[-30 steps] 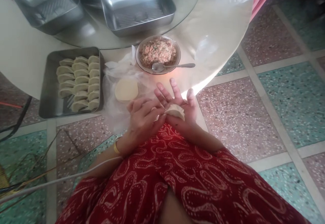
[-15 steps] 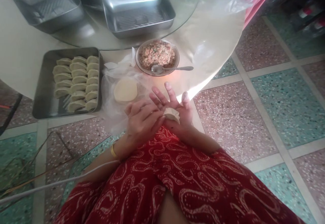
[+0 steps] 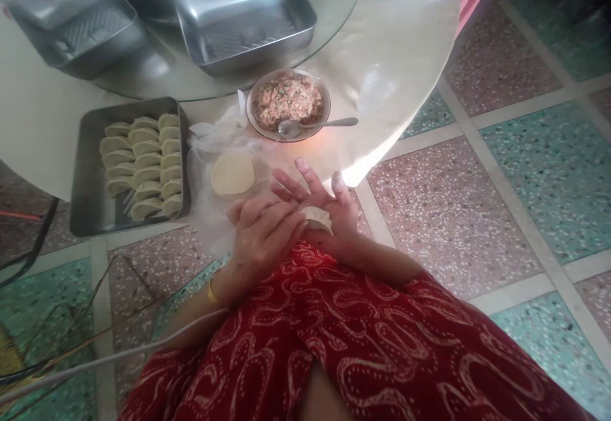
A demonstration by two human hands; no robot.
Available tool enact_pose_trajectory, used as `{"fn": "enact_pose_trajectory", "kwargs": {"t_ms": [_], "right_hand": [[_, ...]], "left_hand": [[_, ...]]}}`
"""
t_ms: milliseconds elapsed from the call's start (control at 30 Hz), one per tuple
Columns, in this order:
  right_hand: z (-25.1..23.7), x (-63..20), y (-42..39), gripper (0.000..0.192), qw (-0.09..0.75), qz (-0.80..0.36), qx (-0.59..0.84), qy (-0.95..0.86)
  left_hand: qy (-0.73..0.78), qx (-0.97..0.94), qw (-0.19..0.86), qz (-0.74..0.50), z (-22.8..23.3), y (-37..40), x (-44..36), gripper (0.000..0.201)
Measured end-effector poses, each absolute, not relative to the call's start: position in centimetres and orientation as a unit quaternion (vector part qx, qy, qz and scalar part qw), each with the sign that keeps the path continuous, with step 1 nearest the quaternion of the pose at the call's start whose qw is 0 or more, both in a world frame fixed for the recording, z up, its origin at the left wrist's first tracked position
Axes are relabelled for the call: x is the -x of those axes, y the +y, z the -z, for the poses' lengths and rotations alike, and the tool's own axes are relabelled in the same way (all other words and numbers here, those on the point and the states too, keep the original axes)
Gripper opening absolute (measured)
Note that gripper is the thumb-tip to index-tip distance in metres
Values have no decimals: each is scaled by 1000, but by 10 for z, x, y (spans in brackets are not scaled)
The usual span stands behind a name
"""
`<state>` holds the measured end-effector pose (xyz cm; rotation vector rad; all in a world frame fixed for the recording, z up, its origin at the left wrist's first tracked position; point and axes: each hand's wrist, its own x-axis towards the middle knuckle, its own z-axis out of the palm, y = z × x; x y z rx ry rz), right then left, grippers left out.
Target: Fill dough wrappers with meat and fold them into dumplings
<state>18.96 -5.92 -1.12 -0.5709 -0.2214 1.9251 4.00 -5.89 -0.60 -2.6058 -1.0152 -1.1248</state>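
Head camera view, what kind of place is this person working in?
Probably a home dining or kitchen area, used for making dumplings. A round table stands on a terrazzo tile floor, bearing a tray of folded dumplings and a bowl of minced filling. Both hands work a dumpling.

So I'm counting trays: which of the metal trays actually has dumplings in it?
The flat tray at the table's near left edge, with rows of folded dumplings. The two deeper trays behind it hold none.
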Motion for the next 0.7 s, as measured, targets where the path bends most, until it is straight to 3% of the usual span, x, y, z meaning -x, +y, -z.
{"fn": "enact_pose_trajectory", "kwargs": {"t_ms": [700], "right_hand": [[8,-189,-59,55,486,-843,227,-43]], "left_hand": [[-259,903,39,341,2,-48,-35,20]]}}
